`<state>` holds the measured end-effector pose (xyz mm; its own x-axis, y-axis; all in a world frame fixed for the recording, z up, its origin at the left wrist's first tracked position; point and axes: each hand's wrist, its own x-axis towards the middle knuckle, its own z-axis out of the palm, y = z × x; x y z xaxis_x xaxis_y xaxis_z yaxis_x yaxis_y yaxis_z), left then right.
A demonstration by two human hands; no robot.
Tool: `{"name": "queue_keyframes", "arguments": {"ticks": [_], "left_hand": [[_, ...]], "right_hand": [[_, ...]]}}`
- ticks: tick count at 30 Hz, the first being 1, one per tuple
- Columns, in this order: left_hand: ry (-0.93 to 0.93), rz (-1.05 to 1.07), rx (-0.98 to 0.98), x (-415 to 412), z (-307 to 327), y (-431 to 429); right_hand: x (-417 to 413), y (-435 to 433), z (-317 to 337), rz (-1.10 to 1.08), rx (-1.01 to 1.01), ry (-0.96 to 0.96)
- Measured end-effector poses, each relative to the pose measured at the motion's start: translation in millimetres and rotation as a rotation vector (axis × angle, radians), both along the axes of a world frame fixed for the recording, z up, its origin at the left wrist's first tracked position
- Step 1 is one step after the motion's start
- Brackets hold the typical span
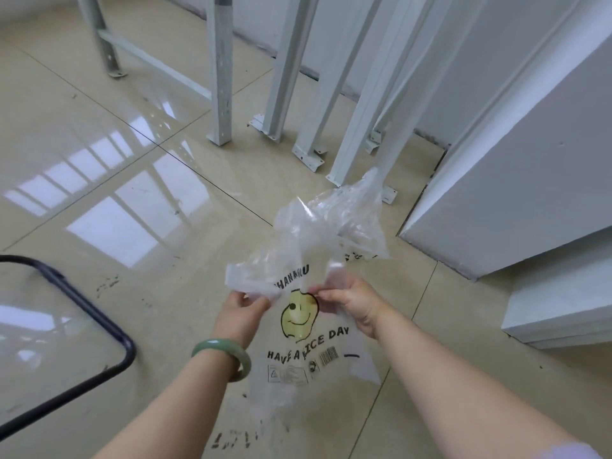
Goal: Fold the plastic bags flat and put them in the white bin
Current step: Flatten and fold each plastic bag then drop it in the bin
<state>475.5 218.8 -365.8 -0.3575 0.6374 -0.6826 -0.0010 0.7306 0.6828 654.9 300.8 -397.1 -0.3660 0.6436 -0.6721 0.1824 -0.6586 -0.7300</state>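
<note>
head view: left hand [240,308] and right hand [351,301] pinch the plastic bag [299,318] with curled fingers; it hangs below them, crumpled above. folding seems barely begun, binning remains; no white bin shows.

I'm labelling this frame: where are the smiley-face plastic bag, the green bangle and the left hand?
smiley-face plastic bag [299,318], head view, on the yellow smiley print.
green bangle [213,345], head view, on the band's upper arc.
left hand [236,314], head view, on the back of the hand.
</note>
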Motion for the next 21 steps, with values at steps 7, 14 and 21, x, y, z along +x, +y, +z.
{"name": "queue_keyframes", "arguments": {"ticks": [7,14,21], "left_hand": [[0.076,0.060,0.359,-40.5,119.0,24.7],[0.342,0.140,0.667,-113.1,237.1,9.6],[0.716,-0.118,0.766,-147.7,358.6,-45.8]], "right_hand": [[-42.6,43.1,92.6,-0.005,0.154,0.175],[-75.9,47.7,197.7,-0.043,0.343,0.120],[-138.5,5.3,343.7,-0.048,1.201,-0.123]]}}
